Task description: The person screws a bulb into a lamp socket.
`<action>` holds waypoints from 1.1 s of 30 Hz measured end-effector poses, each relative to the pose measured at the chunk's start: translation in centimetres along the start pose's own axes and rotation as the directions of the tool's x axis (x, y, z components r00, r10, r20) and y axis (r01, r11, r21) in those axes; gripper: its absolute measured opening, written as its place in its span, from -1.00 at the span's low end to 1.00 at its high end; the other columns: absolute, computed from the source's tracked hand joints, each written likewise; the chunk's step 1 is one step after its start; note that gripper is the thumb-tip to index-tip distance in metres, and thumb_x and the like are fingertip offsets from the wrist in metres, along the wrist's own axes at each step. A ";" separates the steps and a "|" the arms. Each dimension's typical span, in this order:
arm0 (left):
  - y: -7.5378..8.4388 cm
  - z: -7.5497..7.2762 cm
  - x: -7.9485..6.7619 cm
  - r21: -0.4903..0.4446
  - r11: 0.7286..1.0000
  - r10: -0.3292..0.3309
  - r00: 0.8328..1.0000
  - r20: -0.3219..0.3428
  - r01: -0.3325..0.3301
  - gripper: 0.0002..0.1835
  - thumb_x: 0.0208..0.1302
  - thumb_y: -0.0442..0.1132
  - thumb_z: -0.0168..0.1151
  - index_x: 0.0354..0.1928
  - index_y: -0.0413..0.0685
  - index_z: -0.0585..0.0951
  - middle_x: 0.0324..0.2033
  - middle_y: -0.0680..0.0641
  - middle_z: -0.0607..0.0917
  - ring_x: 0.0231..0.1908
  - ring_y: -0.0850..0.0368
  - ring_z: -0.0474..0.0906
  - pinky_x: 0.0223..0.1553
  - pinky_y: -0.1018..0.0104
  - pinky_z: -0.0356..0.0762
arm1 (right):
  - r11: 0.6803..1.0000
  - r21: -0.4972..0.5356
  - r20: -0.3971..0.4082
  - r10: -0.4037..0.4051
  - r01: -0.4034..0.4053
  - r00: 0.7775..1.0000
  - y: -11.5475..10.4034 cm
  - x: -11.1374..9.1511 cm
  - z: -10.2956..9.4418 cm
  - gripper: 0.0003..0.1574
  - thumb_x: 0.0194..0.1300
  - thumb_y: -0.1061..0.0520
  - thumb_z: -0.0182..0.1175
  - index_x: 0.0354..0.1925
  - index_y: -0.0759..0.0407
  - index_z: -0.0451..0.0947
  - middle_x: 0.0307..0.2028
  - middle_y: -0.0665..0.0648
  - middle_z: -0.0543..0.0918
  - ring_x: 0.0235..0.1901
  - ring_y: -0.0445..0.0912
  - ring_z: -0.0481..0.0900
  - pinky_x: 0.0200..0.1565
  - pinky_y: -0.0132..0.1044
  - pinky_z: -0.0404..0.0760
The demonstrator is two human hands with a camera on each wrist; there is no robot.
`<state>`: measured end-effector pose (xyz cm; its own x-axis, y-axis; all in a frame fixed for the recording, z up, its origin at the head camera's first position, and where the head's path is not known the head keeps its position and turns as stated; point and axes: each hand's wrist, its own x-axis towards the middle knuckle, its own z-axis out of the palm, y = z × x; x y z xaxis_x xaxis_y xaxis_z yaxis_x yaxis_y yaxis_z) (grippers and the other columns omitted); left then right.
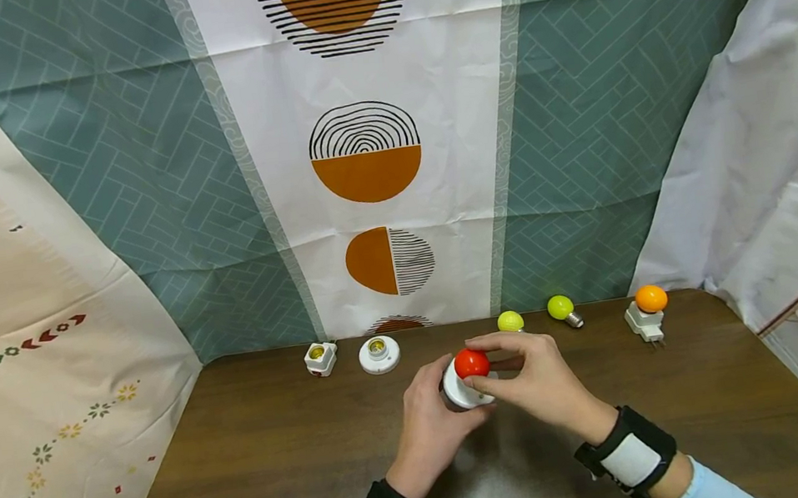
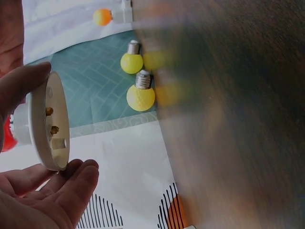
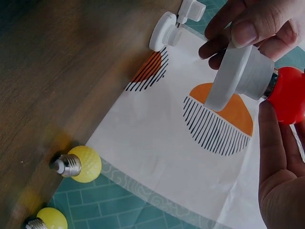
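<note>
My left hand (image 1: 432, 417) grips a white round lamp socket (image 1: 461, 393) by the rim of its base, raised above the table. A red light bulb (image 1: 471, 363) sits in the socket's mouth; a thin band of its metal base shows between glass and socket in the right wrist view. The thumb and fingers of my right hand (image 1: 540, 373) pinch the red bulb's glass. In the left wrist view the hollow underside of the socket (image 2: 58, 129) shows brass screws. From that side most of the red bulb is hidden.
Along the back of the brown table (image 1: 283, 458) stand a square white socket (image 1: 320, 359) and another round white socket (image 1: 379, 356). Two yellow-green bulbs (image 1: 561, 308) lie behind my right hand. Farther right, an orange bulb (image 1: 651, 299) sits in a white plug adapter (image 1: 645, 323). Patterned cloth hangs behind.
</note>
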<state>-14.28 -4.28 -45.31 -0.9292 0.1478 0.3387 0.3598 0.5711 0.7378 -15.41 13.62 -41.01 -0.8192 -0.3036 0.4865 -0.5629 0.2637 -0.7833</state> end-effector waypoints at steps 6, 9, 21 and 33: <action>-0.2 0.1 0.1 -0.006 0.999 0.034 0.999 -0.007 -0.034 -0.22 -0.23 0.03 0.52 0.14 0.06 0.46 -0.05 0.13 0.51 -0.10 0.22 0.43 -0.10 0.28 0.42 | 0.999 0.008 -0.072 0.054 -0.053 0.996 -0.2 0.0 0.4 -0.48 -0.10 -0.02 0.46 -0.08 -0.06 0.60 -0.15 -0.07 0.62 -0.25 -0.14 0.61 -0.28 -0.24 0.58; -0.3 0.1 0.1 -0.011 0.999 0.038 0.999 -0.003 -0.038 -0.23 -0.23 0.03 0.51 0.14 0.07 0.47 -0.06 0.14 0.51 -0.10 0.23 0.43 -0.10 0.28 0.42 | 0.996 0.005 -0.098 0.092 -0.092 0.991 -0.3 0.0 0.6 -0.46 -0.14 -0.06 0.48 -0.11 -0.10 0.60 -0.16 -0.09 0.62 -0.28 -0.14 0.62 -0.29 -0.23 0.58; -0.6 0.1 0.1 -0.035 0.999 0.026 1.000 0.002 -0.026 -0.24 -0.20 0.03 0.50 0.15 0.12 0.46 -0.07 0.17 0.50 -0.09 0.25 0.42 -0.07 0.27 0.41 | 1.000 -0.010 0.095 0.006 -0.005 0.995 -0.1 0.2 0.0 -0.32 -0.02 0.04 0.42 0.13 -0.08 0.48 0.07 -0.12 0.51 0.02 -0.17 0.48 -0.09 -0.25 0.50; -0.3 0.0 0.1 -0.035 0.999 0.011 1.000 0.017 -0.011 -0.21 -0.20 0.04 0.50 0.18 0.06 0.45 -0.03 0.13 0.51 -0.08 0.23 0.43 -0.07 0.28 0.42 | 0.999 0.043 0.044 -0.016 0.015 0.999 -1.6 0.2 -0.1 -0.41 -0.06 0.32 0.39 0.02 0.16 0.54 -0.06 0.13 0.59 -0.11 -0.04 0.56 -0.20 -0.16 0.56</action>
<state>-14.46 -4.40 -45.50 -0.9263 0.1678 0.3373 0.3726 0.5408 0.7541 -14.71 13.22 -39.66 -0.8043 -0.3477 0.4819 -0.5695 0.2195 -0.7921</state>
